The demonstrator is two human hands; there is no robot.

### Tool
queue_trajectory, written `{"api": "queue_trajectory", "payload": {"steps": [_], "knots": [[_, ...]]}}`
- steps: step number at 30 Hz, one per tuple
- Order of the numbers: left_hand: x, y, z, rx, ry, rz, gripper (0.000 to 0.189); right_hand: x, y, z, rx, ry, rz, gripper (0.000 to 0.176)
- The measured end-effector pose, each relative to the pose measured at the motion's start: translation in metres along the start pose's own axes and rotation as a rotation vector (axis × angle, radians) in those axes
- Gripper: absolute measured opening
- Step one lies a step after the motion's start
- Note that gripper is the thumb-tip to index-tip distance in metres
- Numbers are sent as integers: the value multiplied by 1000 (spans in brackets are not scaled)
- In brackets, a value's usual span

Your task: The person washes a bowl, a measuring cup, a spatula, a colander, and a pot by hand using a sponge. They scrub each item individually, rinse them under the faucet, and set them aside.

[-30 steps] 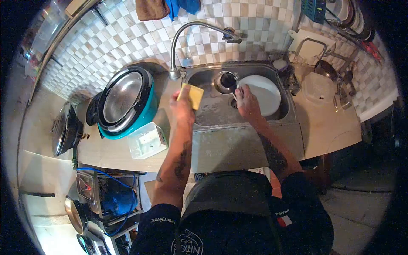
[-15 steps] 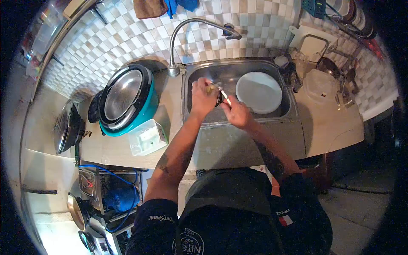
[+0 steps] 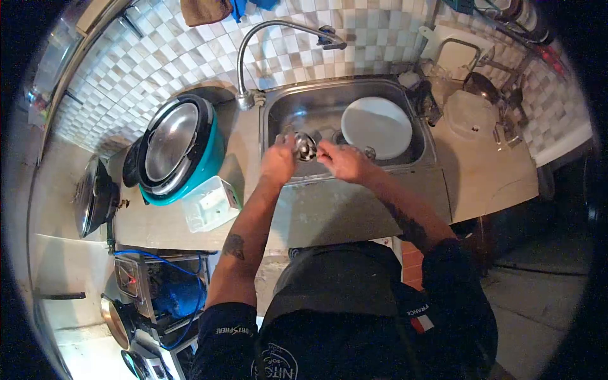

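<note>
Over the left part of the steel sink (image 3: 304, 180), my left hand (image 3: 278, 161) is wrapped round the edge of a small shiny metal item (image 3: 305, 147), rounded with dark gaps; its exact kind is unclear. My right hand (image 3: 342, 161) is closed just to the right of that item, its fingertips pinched near the rim; whatever they hold is too small to name. A large white plate (image 3: 377, 126) lies tilted in the right part of the sink. The curved faucet (image 3: 242, 69) rises behind the sink's left corner.
Left on the counter are a teal basin (image 3: 209, 164) with metal bowls and a clear plastic container (image 3: 212, 204). Right of the sink stand a clear lidded box (image 3: 472, 114), a white board (image 3: 456, 54) and utensils. A dark pan (image 3: 95, 196) is at far left.
The view has shifted slightly. The white-and-brown stick-like item between my hands no longer shows, and the round metal item is now visible in my left hand.
</note>
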State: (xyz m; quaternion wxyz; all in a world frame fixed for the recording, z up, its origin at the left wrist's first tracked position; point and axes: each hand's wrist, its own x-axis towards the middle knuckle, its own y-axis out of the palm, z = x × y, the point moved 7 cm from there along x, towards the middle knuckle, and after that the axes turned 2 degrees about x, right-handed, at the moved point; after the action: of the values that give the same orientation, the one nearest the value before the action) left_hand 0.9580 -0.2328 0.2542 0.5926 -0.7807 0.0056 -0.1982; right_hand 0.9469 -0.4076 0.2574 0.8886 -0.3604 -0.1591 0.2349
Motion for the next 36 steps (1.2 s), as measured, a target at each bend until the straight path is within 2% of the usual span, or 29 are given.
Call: {"api": "queue_trajectory", "payload": {"steps": [2,3,5,7,9,10,12,13,15,16,17,18,19,20,22,24,26,27,28,30,31,34,36], "knots": [[-8,-15,0,-102,-68,-62,46,8,-19,-19,53,-59,-191,27],[-16,-20,1,-197,-138,-111,43,14,-32,-32,216,3,-208,29],[-30,-17,15,-509,-236,-241,36,35,-38,-105,75,-81,-179,33],[-61,-2,41,-365,-305,-361,38,35,-62,-131,127,-63,-106,42],[-89,-33,65,-316,-348,-504,42,41,-62,-170,-107,136,-13,48],[-104,-56,76,-428,-428,-519,41,49,-62,-180,-141,87,61,49],[-133,-99,90,-677,-555,-543,39,69,-46,-257,-496,102,-89,47],[-148,-122,101,-618,-606,-614,31,91,-38,-235,-575,23,-90,41],[-168,-140,135,-532,-682,-437,25,125,-30,-164,-733,-125,-111,30],[-179,-132,161,-469,-707,-326,26,147,-18,-76,-564,-110,7,23],[-188,-105,190,-146,-429,-189,32,167,-8,17,-392,-76,120,23],[-200,-63,216,174,-146,-47,39,175,5,88,-256,-439,2,22],[-200,-54,226,77,-364,150,39,189,30,138,-177,-478,40,25],[-205,-47,233,24,-587,345,38,202,55,189,-176,-416,172,27],[-204,-8,260,52,-519,475,44,216,94,265,-58,-816,-20,31],[-195,19,270,-28,-489,675,50,243,155,284,-138,-912,-76,34],[-185,12,259,-165,-463,715,53,272,198,296,-246,-610,473,34],[-183,0,249,-230,-440,635,53,274,214,297,-296,-438,735,33],[-182,-12,241,-294,-416,554,54,272,219,311,-430,-507,719,32],[-187,4,254,-309,-371,482,54,264,224,329,-701,-634,673,30],[-186,3,253,-351,-370,467,54,266,226,329,-732,-656,651,28],[-176,-39,239,-520,-402,466,52,259,201,332,-642,-577,694,30],[-176,-53,235,-394,-410,450,53,261,192,319,-630,-469,700,33]]}}
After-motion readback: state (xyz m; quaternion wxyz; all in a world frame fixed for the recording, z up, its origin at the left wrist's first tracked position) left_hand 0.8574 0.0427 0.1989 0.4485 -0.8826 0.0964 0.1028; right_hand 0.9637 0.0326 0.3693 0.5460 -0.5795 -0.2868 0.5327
